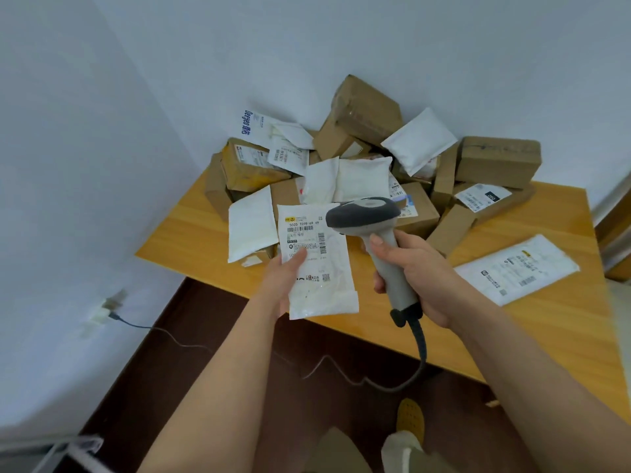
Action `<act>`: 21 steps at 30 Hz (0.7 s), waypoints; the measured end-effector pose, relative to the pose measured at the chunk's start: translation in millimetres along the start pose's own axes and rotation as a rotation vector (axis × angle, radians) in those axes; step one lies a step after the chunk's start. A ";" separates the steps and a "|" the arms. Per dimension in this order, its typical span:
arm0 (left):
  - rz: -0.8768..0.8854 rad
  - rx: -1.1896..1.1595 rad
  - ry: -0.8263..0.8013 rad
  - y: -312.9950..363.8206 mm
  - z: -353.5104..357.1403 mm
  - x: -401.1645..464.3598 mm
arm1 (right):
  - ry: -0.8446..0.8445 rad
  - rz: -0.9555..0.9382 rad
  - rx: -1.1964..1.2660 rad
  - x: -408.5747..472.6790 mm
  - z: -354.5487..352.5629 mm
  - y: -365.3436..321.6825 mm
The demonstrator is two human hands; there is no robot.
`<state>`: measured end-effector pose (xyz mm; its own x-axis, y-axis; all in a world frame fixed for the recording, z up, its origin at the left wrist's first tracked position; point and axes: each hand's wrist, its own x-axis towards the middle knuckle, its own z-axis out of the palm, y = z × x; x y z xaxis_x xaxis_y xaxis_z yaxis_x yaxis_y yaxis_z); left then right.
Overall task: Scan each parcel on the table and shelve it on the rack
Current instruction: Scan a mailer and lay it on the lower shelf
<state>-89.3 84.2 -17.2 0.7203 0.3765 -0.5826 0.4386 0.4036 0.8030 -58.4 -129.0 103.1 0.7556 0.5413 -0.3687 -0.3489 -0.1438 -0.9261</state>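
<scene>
The lower left of the flat white plastic mailer (319,268) is covered by the left hand (285,279), whose fingers are hidden behind it. The print on its shipping label is too small to be read in full. The window of the grey handheld barcode scanner (372,233) is turned away from view, and part of its handle is concealed inside the right hand (415,268). Much of the heap of brown cardboard boxes (367,110) is buried under white padded pouches (418,139). The wooden table (546,332) is cut off at the right edge.
</scene>
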 end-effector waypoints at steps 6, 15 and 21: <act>0.072 -0.023 0.091 0.2 3.0 -6.7 | 0.010 0.021 0.062 -14.0 7.2 -8.6; 0.092 -0.041 0.136 -4.5 3.5 -15.6 | 0.013 -0.008 0.144 -39.6 3.7 -21.4; 0.130 -0.057 0.136 -7.7 1.7 -33.3 | 0.005 -0.028 0.145 -68.3 7.3 -21.7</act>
<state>-115.8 67.1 -3.8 0.6882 0.5362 -0.4887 0.3121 0.3893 0.8666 -106.5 -156.8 149.0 0.7690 0.5392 -0.3433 -0.4036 -0.0069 -0.9149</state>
